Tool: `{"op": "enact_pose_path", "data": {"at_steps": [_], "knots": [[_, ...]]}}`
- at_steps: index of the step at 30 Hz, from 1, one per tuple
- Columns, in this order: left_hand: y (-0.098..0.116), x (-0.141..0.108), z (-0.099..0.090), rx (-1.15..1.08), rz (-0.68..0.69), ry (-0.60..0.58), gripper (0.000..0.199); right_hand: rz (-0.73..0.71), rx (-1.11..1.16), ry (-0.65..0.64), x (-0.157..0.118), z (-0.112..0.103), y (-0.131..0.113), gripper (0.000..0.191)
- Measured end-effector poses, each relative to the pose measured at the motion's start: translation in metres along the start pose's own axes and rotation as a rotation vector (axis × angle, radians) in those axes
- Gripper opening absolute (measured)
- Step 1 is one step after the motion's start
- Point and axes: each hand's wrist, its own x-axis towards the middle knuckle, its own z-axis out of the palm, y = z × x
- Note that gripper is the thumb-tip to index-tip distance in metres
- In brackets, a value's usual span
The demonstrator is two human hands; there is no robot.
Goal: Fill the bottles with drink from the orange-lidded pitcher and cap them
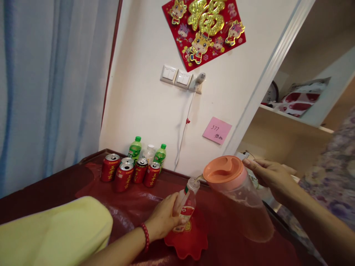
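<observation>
My left hand (165,218), with a red bead bracelet at the wrist, is wrapped round a clear plastic bottle (189,205) that has a red and white label and no cap. The bottle stands on a red scalloped mat (191,242). To its right, a clear pitcher (244,207) with an orange lid (224,170) is tilted toward the bottle, its spout at the bottle's mouth. A thin stream seems to run between them. My right hand (267,177) grips the pitcher at its handle side; the handle itself is mostly hidden.
Several red cans (124,177) stand at the back left of the dark red table (130,205), before green-capped bottles (160,155). A yellow cushion-like thing (61,231) lies at the left front. A cord (183,136) hangs from the wall socket. Shelves (294,116) rise at the right.
</observation>
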Motion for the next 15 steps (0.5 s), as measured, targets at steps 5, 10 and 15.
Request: {"op": "enact_pose_path", "data": {"at_steps": [5,10,15], "knots": [[0.0018,-0.0011,-0.0010,0.007,0.011,0.003,0.061,-0.005,-0.017,0.015,-0.0008,0.0001,-0.0024,0.064],[0.0046,-0.0014,-0.0028,0.010,0.005,-0.006,0.059,0.004,-0.018,0.014,-0.0007,-0.0016,-0.0012,0.065],[0.0062,-0.0019,-0.0038,0.004,-0.003,-0.009,0.056,0.020,-0.036,0.000,-0.0006,-0.0035,-0.0010,0.065]]}}
